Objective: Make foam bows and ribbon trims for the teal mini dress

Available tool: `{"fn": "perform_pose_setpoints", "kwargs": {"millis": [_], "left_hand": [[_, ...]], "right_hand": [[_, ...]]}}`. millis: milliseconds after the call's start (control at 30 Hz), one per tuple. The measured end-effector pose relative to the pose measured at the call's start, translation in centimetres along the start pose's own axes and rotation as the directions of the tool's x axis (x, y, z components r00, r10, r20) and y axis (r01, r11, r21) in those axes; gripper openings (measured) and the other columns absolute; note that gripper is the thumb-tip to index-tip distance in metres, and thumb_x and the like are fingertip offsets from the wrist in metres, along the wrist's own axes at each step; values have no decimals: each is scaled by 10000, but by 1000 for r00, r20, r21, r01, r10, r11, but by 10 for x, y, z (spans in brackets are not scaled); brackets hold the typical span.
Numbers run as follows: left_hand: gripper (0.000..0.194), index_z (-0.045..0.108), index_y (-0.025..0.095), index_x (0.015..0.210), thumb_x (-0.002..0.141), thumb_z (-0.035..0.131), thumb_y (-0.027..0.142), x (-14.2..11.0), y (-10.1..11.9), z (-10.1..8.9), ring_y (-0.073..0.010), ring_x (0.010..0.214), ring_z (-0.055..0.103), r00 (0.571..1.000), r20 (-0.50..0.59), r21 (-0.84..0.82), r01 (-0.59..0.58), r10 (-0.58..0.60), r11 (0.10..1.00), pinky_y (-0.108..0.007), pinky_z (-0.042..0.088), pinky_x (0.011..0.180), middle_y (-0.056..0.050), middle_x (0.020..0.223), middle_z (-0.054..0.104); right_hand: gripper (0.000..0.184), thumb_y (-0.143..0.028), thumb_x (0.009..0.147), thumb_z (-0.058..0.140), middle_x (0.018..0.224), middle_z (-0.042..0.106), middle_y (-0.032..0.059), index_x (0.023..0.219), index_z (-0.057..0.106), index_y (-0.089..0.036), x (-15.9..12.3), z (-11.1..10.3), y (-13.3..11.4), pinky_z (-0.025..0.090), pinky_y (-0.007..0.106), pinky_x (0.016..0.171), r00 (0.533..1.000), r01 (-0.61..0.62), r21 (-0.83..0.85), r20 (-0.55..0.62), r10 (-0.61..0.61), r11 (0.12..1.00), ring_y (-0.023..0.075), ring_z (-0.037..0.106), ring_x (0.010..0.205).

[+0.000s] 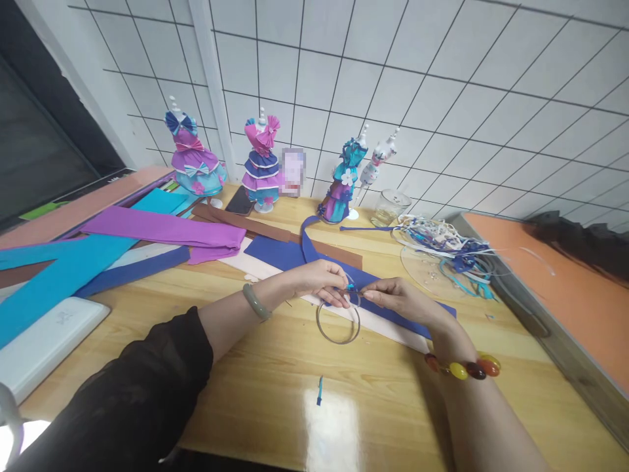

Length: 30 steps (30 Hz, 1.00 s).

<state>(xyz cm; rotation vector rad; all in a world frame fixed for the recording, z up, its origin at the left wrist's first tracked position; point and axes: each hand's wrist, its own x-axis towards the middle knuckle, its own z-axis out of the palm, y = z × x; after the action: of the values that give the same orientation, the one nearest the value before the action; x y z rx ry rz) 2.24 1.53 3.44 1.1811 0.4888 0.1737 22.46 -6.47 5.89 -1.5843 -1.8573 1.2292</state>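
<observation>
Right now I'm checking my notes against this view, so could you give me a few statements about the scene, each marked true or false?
1. The green bangle is on the wrist of the left hand. True.
2. The beaded bracelet is on the left wrist too. False: the beaded bracelet is on the wrist of the right hand.
3. The two hands are far apart. False: their fingertips are close together at the thin brown ring, with a bit of turquoise between them.
4. The glass stands near the tangle of thin strips. True.
5. The folded purple fabric lies to the right of the hands. False: the purple fabric is to their left.
</observation>
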Motion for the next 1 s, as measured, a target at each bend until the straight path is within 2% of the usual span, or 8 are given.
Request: {"fn": "perform_pose_setpoints", "kwargs": {"millis": [267, 367, 500, 633, 700, 800, 933, 1000], "left_hand": [[202, 494, 127, 800, 680, 608, 243, 0, -1, 2, -187, 686, 648, 1000, -12, 1, 14, -14, 1000, -322, 512, 677, -87, 686, 651], [219, 483, 131, 811, 674, 608, 248, 0, -1, 2, -190, 692, 649, 1000, -14, 5, 13, -13, 1000, -318, 515, 668, -87, 692, 648], [220, 464, 140, 827, 690, 583, 264, 2, -3, 0, -193, 683, 650, 1000, -22, 14, 17, -16, 1000, -317, 518, 649, -74, 682, 640], [231, 451, 145, 850, 705, 557, 290, 3, -4, -2, -199, 684, 649, 1000, -31, 11, 0, 0, 1000, -324, 516, 636, -79, 696, 639], [234, 445, 146, 851, 708, 554, 296, 3, -3, -3, -198, 683, 647, 999, -32, 5, -5, 5, 1000, -321, 513, 628, -88, 699, 641], [216, 444, 148, 840, 713, 549, 288, 2, 0, -2, -188, 653, 644, 999, -54, -3, -11, 10, 1000, -306, 506, 601, -86, 682, 642], [203, 444, 155, 844, 719, 546, 279, 1, 3, 0, -167, 602, 635, 996, -81, -1, -23, 23, 1000, -292, 498, 573, -72, 664, 645], [215, 443, 155, 843, 718, 552, 293, 0, 4, 1, -157, 579, 628, 996, -82, 9, -19, 19, 1000, -284, 492, 560, -73, 674, 646]], "right_hand": [[375, -512, 717, 531, 537, 450, -40, 684, 621, -149, 2, 0, 5, 287, 232, 494, 1000, 5, 10, 18, -6, 1000, 86, 356, 508], [357, -497, 709, 549, 597, 511, -26, 698, 631, -149, 2, 0, 8, 321, 235, 529, 1000, 0, 34, 20, 0, 999, 96, 404, 545], [356, -472, 695, 579, 750, 593, 5, 822, 660, -150, 0, -1, 7, 370, 249, 610, 995, -41, 91, 92, 32, 995, 120, 475, 641], [384, -477, 685, 588, 733, 594, 4, 860, 663, -144, -2, -5, 7, 368, 241, 587, 991, -69, 89, 124, 57, 994, 112, 468, 618], [409, -499, 687, 576, 696, 584, 1, 875, 658, -145, -3, -8, 11, 357, 234, 549, 995, -74, 67, 69, 69, 995, 109, 459, 590], [437, -532, 717, 526, 691, 593, 16, 876, 653, -146, -1, -14, 23, 355, 238, 532, 990, -72, -31, -121, 68, 997, 121, 475, 586], [428, -530, 740, 496, 767, 635, 73, 858, 658, -152, 8, -20, 47, 384, 276, 556, 908, -201, -354, -418, 38, 913, 186, 543, 650], [402, -493, 753, 498, 846, 639, 106, 892, 661, -154, 12, -19, 53, 411, 309, 629, 880, -220, -483, -474, -42, 847, 221, 567, 733]]}}
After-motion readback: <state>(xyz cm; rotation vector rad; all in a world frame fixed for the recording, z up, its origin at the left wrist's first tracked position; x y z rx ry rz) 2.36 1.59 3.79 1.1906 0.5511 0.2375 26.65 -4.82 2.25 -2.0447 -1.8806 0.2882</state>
